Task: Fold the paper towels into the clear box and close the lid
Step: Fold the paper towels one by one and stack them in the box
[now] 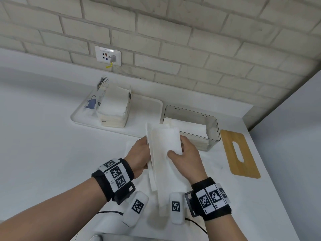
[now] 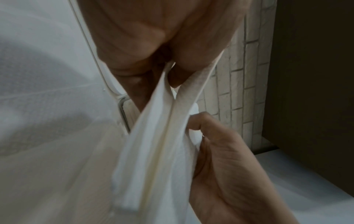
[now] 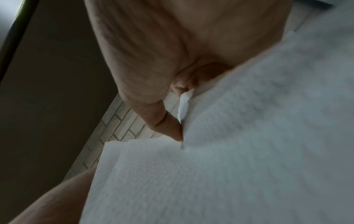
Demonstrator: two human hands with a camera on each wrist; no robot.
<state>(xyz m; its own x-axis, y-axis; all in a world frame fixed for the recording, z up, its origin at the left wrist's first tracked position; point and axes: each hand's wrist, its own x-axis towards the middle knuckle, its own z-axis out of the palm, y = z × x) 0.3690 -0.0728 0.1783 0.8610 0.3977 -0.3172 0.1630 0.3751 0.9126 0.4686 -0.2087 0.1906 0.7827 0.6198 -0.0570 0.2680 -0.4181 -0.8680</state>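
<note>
A long folded bunch of white paper towels (image 1: 163, 153) hangs above the counter between both hands. My left hand (image 1: 140, 153) grips its left edge, and my right hand (image 1: 184, 152) pinches its right edge with the thumb on top. The left wrist view shows the paper towels (image 2: 153, 159) as several folded layers held by both hands. In the right wrist view the paper towels (image 3: 239, 144) fill the frame under my right hand's fingers (image 3: 168, 125). The clear box (image 1: 211, 126) stands just behind, open, with folded towels inside. Its wooden slotted lid (image 1: 241, 162) lies flat to the right.
A white tray (image 1: 149, 105) at the back holds an opened pack of towels (image 1: 112, 105). More towel sheets lie on the white counter (image 1: 52, 136) under my hands. A brick wall with a socket (image 1: 107, 55) rises behind; the counter's right edge runs beside the lid.
</note>
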